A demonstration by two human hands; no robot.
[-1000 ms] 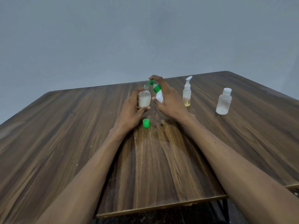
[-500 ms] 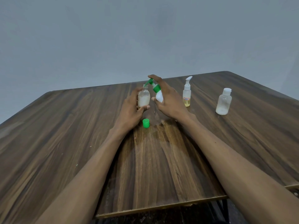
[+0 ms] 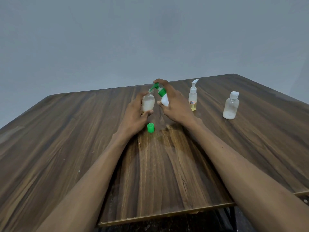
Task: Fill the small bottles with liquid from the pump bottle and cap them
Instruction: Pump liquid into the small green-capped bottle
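My left hand (image 3: 134, 114) grips a small clear bottle (image 3: 148, 102), uncapped and more than half full of white liquid, held upright just above the wooden table (image 3: 66, 139). My right hand (image 3: 175, 104) holds the white pump bottle (image 3: 164, 100) tilted left, a finger on its green pump head (image 3: 156, 86), whose nozzle reaches the small bottle's mouth. The bottle's loose green cap (image 3: 150, 127) stands on the table just in front of my hands.
To the right stand a small pump bottle (image 3: 193, 96) with yellow liquid and a white head, and a capped clear bottle (image 3: 231, 105) holding a little white liquid. The table's near edge runs below my forearms.
The small bottle in my left hand has risen slightly toward the nozzle. The pump bottle stays tilted in my right hand with the finger on its head.
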